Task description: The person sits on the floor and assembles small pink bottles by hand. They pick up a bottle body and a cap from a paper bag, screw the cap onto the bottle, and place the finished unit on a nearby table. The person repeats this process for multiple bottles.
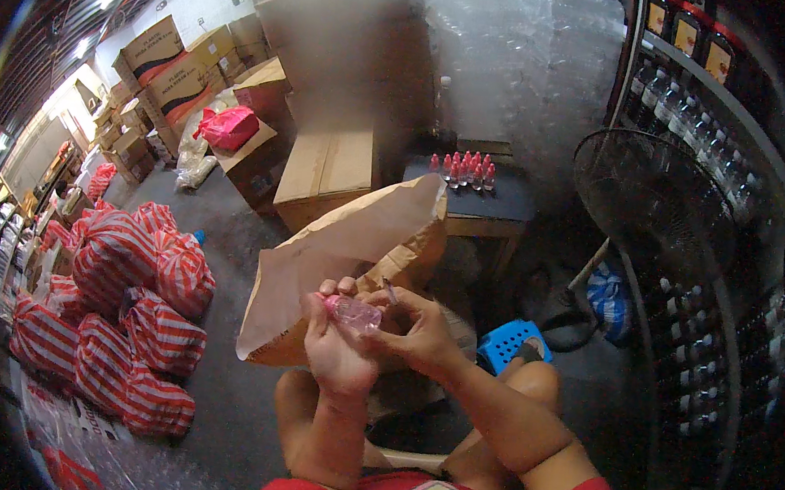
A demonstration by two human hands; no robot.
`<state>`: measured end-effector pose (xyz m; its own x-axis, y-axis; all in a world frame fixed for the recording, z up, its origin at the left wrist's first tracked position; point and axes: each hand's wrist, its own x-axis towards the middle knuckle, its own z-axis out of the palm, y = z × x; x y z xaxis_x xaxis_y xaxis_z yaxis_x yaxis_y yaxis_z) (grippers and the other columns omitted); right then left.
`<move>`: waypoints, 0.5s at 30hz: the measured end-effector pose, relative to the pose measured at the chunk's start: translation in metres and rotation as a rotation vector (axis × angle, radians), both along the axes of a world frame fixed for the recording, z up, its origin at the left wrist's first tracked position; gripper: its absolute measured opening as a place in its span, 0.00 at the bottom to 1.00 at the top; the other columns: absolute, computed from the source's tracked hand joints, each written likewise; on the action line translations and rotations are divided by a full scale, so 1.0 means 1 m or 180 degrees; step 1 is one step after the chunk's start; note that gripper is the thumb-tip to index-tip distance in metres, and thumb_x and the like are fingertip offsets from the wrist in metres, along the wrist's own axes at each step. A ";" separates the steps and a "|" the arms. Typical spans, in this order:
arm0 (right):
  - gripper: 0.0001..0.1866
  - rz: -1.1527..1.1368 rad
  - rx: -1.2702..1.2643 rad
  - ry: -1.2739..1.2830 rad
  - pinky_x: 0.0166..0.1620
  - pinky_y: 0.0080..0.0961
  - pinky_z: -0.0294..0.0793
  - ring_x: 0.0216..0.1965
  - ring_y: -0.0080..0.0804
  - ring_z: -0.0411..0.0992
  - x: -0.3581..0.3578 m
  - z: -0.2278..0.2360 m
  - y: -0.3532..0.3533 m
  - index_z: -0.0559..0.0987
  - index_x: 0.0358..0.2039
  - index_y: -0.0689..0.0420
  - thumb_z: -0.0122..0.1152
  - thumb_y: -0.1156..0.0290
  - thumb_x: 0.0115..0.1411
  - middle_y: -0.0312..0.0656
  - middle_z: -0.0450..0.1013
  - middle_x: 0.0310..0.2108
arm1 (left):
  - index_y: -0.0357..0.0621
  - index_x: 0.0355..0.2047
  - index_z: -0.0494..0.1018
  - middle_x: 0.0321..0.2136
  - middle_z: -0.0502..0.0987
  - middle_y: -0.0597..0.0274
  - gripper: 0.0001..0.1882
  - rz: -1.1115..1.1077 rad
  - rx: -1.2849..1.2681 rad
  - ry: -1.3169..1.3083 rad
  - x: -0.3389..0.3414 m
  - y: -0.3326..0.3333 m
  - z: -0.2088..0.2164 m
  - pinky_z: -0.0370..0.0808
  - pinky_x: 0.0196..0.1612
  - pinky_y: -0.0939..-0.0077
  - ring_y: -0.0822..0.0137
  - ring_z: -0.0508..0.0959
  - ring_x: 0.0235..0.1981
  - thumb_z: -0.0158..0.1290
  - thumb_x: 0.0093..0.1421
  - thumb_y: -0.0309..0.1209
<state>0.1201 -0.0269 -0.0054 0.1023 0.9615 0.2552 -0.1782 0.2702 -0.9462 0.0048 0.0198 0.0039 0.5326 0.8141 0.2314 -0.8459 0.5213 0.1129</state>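
Note:
A small clear bottle with a pink cap (358, 316) lies tilted in my left hand (339, 354), its cap end between the thumb and fingers. My right hand (423, 335) is closed at the bottle's base, thumb and fingertips pressed together there. A thin, dark, stick-like object (390, 292) pokes up from between the right fingers; its kind is too small to make out. Just beyond both hands, a large brown paper sack (270, 332) gapes open, with a pale inside. Several matching pink-capped bottles (469, 171) stand grouped on a low dark-topped table (503, 207).
Red-and-white striped bags (117, 260) are piled at the left. Cardboard boxes (327, 174) and a pink bag (229, 127) stand farther back. On the right are a standing fan (652, 193), shelves of bottles (688, 115) and a blue plastic stool (503, 342) beside my leg.

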 end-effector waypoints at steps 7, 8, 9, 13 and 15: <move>0.19 -0.0215 -0.0192 0.1243 0.40 0.17 0.73 0.37 0.18 0.71 0.017 0.008 0.000 0.73 0.45 0.61 0.64 0.73 0.53 0.35 0.73 0.39 | 0.44 0.46 0.64 0.39 0.72 0.59 0.12 0.0269 0.0126 0.1262 0.012 -0.008 -0.012 0.72 0.42 0.69 0.63 0.73 0.38 0.47 0.62 0.31; 0.19 -0.0281 -0.0040 0.1142 0.41 0.16 0.72 0.37 0.18 0.71 0.016 0.008 0.001 0.73 0.45 0.61 0.64 0.73 0.53 0.34 0.73 0.38 | 0.44 0.45 0.65 0.39 0.72 0.60 0.12 0.0347 0.0288 0.1577 0.014 -0.006 -0.018 0.72 0.42 0.70 0.64 0.74 0.38 0.47 0.62 0.29; 0.19 -0.0344 0.0111 0.1040 0.41 0.16 0.72 0.37 0.18 0.71 0.014 0.009 0.003 0.73 0.45 0.61 0.64 0.72 0.53 0.34 0.73 0.38 | 0.44 0.45 0.66 0.38 0.72 0.60 0.11 0.0426 0.0450 0.1891 0.015 -0.006 -0.020 0.71 0.42 0.72 0.65 0.74 0.37 0.48 0.62 0.27; 0.18 -0.0634 0.0428 0.0413 0.42 0.17 0.70 0.38 0.18 0.70 0.025 -0.004 0.011 0.73 0.45 0.60 0.62 0.69 0.55 0.32 0.72 0.37 | 0.43 0.43 0.68 0.39 0.70 0.62 0.12 0.1200 0.1110 0.2911 0.019 -0.003 -0.015 0.70 0.43 0.76 0.69 0.71 0.40 0.51 0.59 0.26; 0.17 -0.0441 0.0556 0.0170 0.42 0.18 0.69 0.38 0.18 0.69 0.031 0.000 0.011 0.73 0.44 0.60 0.62 0.68 0.56 0.32 0.72 0.36 | 0.42 0.42 0.69 0.41 0.69 0.63 0.13 0.1723 0.1697 0.3226 0.009 0.010 -0.015 0.69 0.44 0.77 0.70 0.70 0.41 0.53 0.57 0.27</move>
<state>0.1511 -0.0162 -0.0059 0.2480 0.8790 0.4072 -0.1767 0.4543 -0.8732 0.0137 0.0298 -0.0110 0.2914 0.9143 0.2813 -0.3474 -0.1728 0.9217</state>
